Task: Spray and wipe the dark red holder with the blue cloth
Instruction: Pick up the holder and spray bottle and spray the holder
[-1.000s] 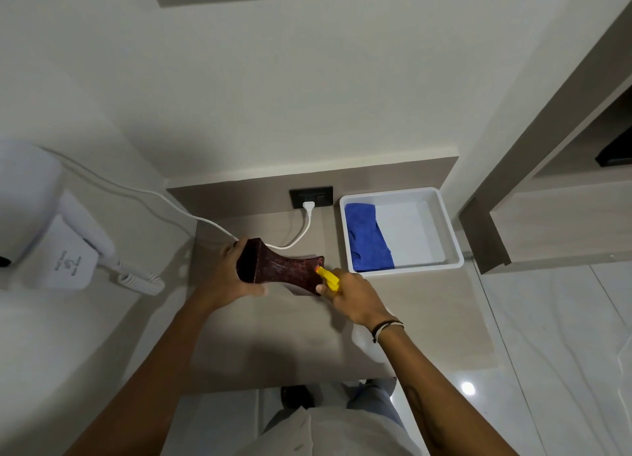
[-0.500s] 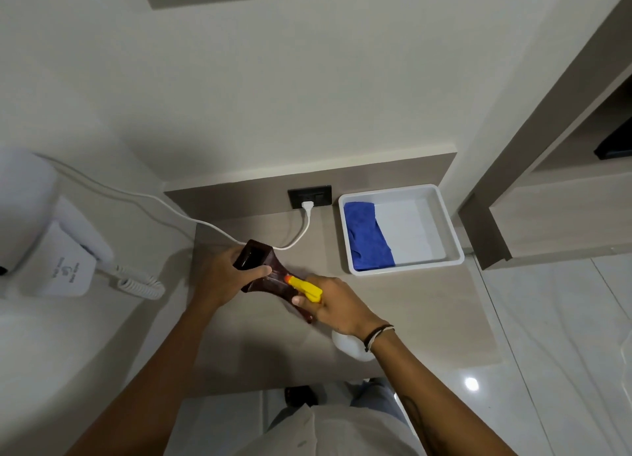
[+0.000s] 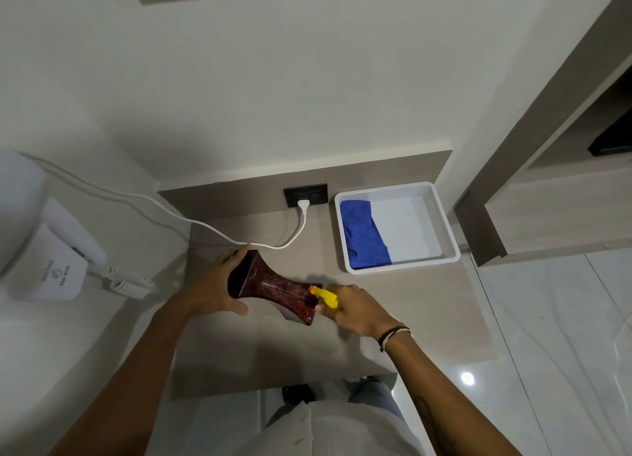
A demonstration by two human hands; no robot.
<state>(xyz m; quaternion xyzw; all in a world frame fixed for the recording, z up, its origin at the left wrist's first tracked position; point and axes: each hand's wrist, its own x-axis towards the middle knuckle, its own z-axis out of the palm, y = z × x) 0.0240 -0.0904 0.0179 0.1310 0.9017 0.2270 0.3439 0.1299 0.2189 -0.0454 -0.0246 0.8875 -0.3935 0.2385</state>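
The dark red holder (image 3: 273, 288) is flared at both ends and lies tilted over the desk. My left hand (image 3: 213, 284) grips its wide open end. My right hand (image 3: 355, 310) holds a spray bottle whose yellow nozzle (image 3: 325, 296) points at the holder's lower end, almost touching it. The bottle's white body is mostly hidden under my wrist. The blue cloth (image 3: 364, 238) lies folded in the left half of a white tray (image 3: 441, 223), apart from both hands.
A white cable (image 3: 212, 230) runs from a black wall socket (image 3: 305, 195) across the desk's back to a wall-mounted hair dryer (image 3: 51, 260) on the left. Wooden shelving (image 3: 554, 216) stands at the right. The beige desk (image 3: 273, 353) ends just before my body.
The holder has turned in my left hand, its long side now facing up. My right hand with the spray bottle has shifted right to the holder's lower end.
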